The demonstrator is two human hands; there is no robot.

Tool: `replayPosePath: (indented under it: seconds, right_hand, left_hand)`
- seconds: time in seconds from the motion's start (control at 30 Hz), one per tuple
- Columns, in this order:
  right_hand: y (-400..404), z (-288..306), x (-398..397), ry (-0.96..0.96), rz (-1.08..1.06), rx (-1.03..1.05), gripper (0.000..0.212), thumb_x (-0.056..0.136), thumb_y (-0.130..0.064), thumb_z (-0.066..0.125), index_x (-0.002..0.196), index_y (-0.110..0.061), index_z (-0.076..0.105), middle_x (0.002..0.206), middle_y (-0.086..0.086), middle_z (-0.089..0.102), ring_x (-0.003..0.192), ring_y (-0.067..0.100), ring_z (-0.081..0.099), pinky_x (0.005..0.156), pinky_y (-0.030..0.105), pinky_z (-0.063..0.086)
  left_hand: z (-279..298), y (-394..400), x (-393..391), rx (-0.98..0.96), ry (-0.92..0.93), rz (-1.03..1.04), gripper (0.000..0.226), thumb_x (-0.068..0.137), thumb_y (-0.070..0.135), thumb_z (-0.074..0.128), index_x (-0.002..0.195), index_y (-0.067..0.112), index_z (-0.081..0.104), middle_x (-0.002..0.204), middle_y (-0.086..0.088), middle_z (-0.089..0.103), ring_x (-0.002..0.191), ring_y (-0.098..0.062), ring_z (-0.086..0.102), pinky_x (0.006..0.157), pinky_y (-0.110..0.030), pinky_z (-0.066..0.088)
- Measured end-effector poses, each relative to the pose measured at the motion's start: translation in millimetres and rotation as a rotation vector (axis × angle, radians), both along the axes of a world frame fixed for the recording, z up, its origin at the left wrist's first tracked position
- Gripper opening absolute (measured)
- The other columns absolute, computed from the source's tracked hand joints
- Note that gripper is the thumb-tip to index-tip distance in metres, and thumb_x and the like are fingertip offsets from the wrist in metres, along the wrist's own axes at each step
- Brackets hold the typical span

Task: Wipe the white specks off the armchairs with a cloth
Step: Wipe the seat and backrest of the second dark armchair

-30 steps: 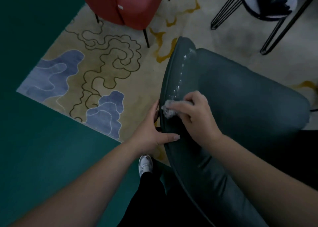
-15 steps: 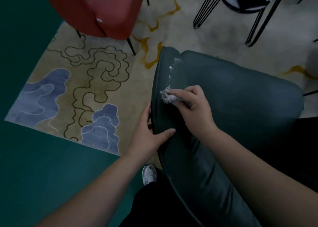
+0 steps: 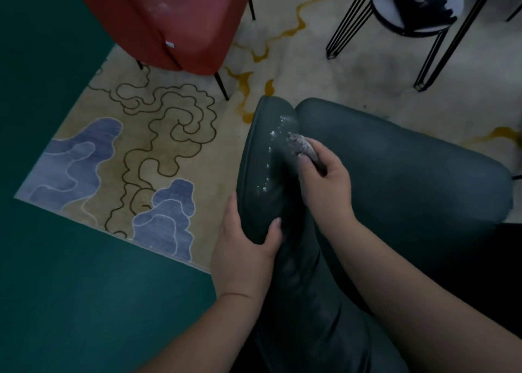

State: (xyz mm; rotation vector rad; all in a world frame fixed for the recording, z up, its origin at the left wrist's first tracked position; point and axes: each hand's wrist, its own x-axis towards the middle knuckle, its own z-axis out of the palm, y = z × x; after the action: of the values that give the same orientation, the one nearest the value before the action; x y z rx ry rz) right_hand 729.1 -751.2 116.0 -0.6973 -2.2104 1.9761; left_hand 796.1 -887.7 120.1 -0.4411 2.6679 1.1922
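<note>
A dark green armchair (image 3: 395,180) fills the lower right of the head view. A line of white specks (image 3: 268,157) runs along the top of its left armrest. My right hand (image 3: 324,177) grips a crumpled grey cloth (image 3: 303,145) and holds it against the inner side of the armrest, just right of the specks near the front end. My left hand (image 3: 245,248) grips the armrest further back, thumb on top and fingers over the outer side. A red armchair (image 3: 169,13) with faint white specks stands at the upper left.
A patterned beige rug (image 3: 158,135) with blue shapes lies under the chairs, bordered by teal floor (image 3: 70,288). A round side table (image 3: 418,5) on thin black wire legs stands at the upper right. My dark trouser leg shows at the bottom.
My right hand has carried the cloth forward along the armrest toward its front end. My left hand keeps its hold on the armrest. The view has shifted.
</note>
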Motion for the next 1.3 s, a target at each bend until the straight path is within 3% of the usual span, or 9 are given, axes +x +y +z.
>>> replayPosePath:
  seconds: [0.2, 0.33, 0.47, 0.57, 0.67, 0.87, 0.97, 1.1, 1.3]
  right_hand:
    - [10, -23, -35, 0.014, -0.129, -0.077, 0.027, 0.092, -0.024, 0.055, 0.097, -0.049, 0.062, 0.11, -0.014, 0.064, 0.098, -0.007, 0.06, 0.087, 0.013, 0.045]
    - [20, -41, -82, -0.063, -0.225, 0.0, 0.026, 0.095, -0.028, 0.052, 0.119, -0.034, 0.06, 0.12, 0.001, 0.057, 0.089, -0.005, 0.055, 0.077, 0.007, 0.04]
    - [23, -48, -108, -0.188, -0.03, 0.084, 0.034, 0.099, -0.028, 0.046, 0.131, -0.029, 0.055, 0.128, 0.003, 0.052, 0.101, 0.008, 0.054, 0.092, 0.019, 0.041]
    - [18, -39, -89, -0.091, 0.112, 0.143, 0.032, 0.098, -0.023, 0.049, 0.126, -0.036, 0.057, 0.115, -0.002, 0.047, 0.089, -0.009, 0.05, 0.078, -0.004, 0.033]
    - [17, -36, -54, 0.034, 0.242, 0.205, 0.035, 0.096, -0.018, 0.053, 0.12, -0.042, 0.057, 0.103, -0.008, 0.042, 0.088, -0.017, 0.045, 0.077, -0.008, 0.03]
    - [15, -32, -92, -0.118, 0.069, 0.203, 0.036, 0.099, -0.023, 0.046, 0.133, -0.029, 0.052, 0.123, 0.004, 0.049, 0.093, 0.003, 0.049, 0.088, 0.013, 0.035]
    - [9, -29, -82, -0.061, 0.156, 0.25, 0.034, 0.098, -0.023, 0.048, 0.13, -0.032, 0.053, 0.113, 0.001, 0.043, 0.084, -0.003, 0.045, 0.074, -0.004, 0.03]
    - [7, -28, -44, 0.096, 0.31, 0.323, 0.035, 0.095, -0.018, 0.054, 0.125, -0.035, 0.057, 0.099, -0.011, 0.04, 0.09, -0.014, 0.043, 0.082, -0.005, 0.029]
    - [6, -20, -85, -0.047, 0.167, 0.246, 0.035, 0.098, -0.022, 0.05, 0.131, -0.031, 0.053, 0.114, 0.002, 0.042, 0.083, -0.006, 0.042, 0.065, -0.012, 0.025]
  left_hand:
    - [-4, 3, 0, -0.117, 0.011, -0.046, 0.083, 0.08, 0.063, 0.053, 0.15, 0.035, 0.018, 0.146, 0.007, 0.042, 0.125, -0.017, 0.049, 0.092, -0.032, 0.044]
    - [-7, 5, -1, -0.127, 0.021, -0.061, 0.084, 0.082, 0.06, 0.053, 0.151, 0.032, 0.015, 0.148, 0.005, 0.039, 0.127, -0.017, 0.045, 0.094, -0.03, 0.041]
    - [-7, 5, -1, -0.132, 0.036, -0.069, 0.083, 0.082, 0.059, 0.054, 0.151, 0.031, 0.017, 0.148, 0.005, 0.039, 0.126, -0.018, 0.046, 0.095, -0.033, 0.044]
    - [-7, 5, -1, -0.151, 0.032, -0.07, 0.084, 0.083, 0.058, 0.055, 0.152, 0.031, 0.015, 0.149, 0.003, 0.038, 0.126, -0.02, 0.046, 0.094, -0.033, 0.043]
    - [-7, 6, -1, -0.17, 0.026, -0.077, 0.085, 0.082, 0.059, 0.054, 0.152, 0.031, 0.013, 0.15, 0.003, 0.036, 0.126, -0.021, 0.047, 0.092, -0.033, 0.044]
    - [-6, 6, -2, -0.163, 0.022, -0.075, 0.086, 0.081, 0.06, 0.053, 0.152, 0.031, 0.012, 0.15, 0.003, 0.036, 0.126, -0.021, 0.047, 0.091, -0.031, 0.043]
    - [-8, 5, -1, -0.162, 0.022, -0.069, 0.086, 0.081, 0.06, 0.053, 0.152, 0.031, 0.012, 0.15, 0.003, 0.036, 0.125, -0.021, 0.048, 0.088, -0.027, 0.039]
    - [-7, 5, -1, -0.167, 0.019, -0.074, 0.086, 0.082, 0.061, 0.052, 0.152, 0.032, 0.01, 0.15, 0.002, 0.036, 0.125, -0.02, 0.047, 0.088, -0.028, 0.04]
    - [-9, 5, -1, -0.125, 0.017, -0.057, 0.086, 0.082, 0.057, 0.056, 0.152, 0.031, 0.013, 0.15, 0.003, 0.037, 0.127, -0.019, 0.046, 0.092, -0.025, 0.036]
